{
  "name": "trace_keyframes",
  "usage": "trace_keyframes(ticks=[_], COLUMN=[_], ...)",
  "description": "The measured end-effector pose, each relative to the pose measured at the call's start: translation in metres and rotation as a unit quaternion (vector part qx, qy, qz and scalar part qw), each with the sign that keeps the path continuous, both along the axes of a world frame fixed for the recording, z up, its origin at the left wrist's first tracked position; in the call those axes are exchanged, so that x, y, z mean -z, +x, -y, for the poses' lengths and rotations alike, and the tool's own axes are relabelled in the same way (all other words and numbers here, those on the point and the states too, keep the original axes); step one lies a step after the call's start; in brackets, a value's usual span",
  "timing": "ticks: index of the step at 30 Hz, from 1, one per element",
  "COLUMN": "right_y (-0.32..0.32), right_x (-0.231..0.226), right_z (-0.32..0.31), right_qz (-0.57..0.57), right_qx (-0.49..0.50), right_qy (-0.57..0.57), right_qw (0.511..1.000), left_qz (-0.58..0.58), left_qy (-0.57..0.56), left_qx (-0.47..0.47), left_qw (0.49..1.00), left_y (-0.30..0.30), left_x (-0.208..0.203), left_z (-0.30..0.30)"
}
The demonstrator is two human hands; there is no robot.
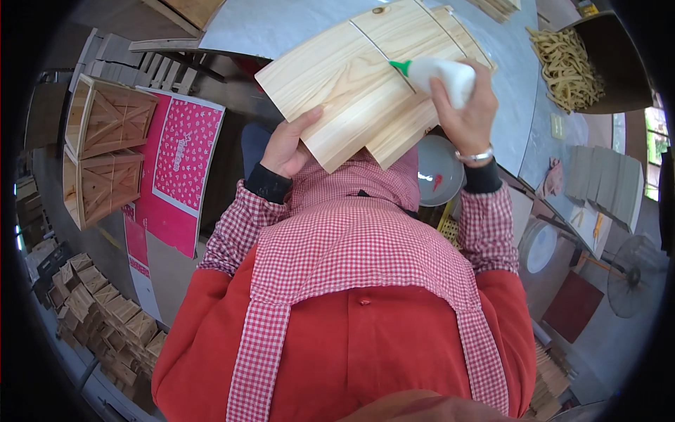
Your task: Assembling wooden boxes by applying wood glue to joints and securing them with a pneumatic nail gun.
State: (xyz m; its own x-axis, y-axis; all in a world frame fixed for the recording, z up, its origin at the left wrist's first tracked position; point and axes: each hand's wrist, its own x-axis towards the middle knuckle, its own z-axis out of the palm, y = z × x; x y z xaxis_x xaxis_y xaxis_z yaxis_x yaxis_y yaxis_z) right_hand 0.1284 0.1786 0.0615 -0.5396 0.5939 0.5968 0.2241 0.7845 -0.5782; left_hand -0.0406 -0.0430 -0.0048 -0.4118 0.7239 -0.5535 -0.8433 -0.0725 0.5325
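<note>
My left hand (290,144) grips a pale wooden panel (329,88) by its near left edge, thumb on the upper face. The panel has visible grain, a stepped near edge and narrow grooves across it; it is tilted, its far part over the table. In my right hand (470,112) is a white squeeze bottle (444,76), lying nearly sideways above the panel. Its green nozzle (399,67) points left, with the tip at one groove. A pale line runs along that groove. Part of the panel's right side is hidden behind the bottle and my hand.
A pale blue-white table (508,126) stretches beyond the panel. An open box of curly tan strips (566,70) stands at right. Below the panel sits a round basin (437,169). Wooden crates (109,179) and a pink patterned board (186,151) are at left, a fan (633,276) far right.
</note>
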Motion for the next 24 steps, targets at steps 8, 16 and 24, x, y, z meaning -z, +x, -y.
trace_keyframes(ticks=[8,16,24], right_y=[0.068,0.079,0.069], right_x=[-0.012,-0.001,0.026], right_z=[0.026,-0.001,-0.055], right_qz=[0.010,-0.304,-0.354], right_qx=[0.051,0.105,0.206], right_qy=[-0.064,-0.335,-0.335], right_qw=[0.997,0.886,0.848], left_qz=[0.010,0.019,0.002], left_qy=[0.009,0.030,0.018], left_qx=[0.011,0.023,0.024], left_qw=[1.000,0.999,1.000], left_y=[-0.001,-0.008,-0.010], left_x=[0.000,-0.017,-0.022], left_z=[0.000,-0.004,-0.005])
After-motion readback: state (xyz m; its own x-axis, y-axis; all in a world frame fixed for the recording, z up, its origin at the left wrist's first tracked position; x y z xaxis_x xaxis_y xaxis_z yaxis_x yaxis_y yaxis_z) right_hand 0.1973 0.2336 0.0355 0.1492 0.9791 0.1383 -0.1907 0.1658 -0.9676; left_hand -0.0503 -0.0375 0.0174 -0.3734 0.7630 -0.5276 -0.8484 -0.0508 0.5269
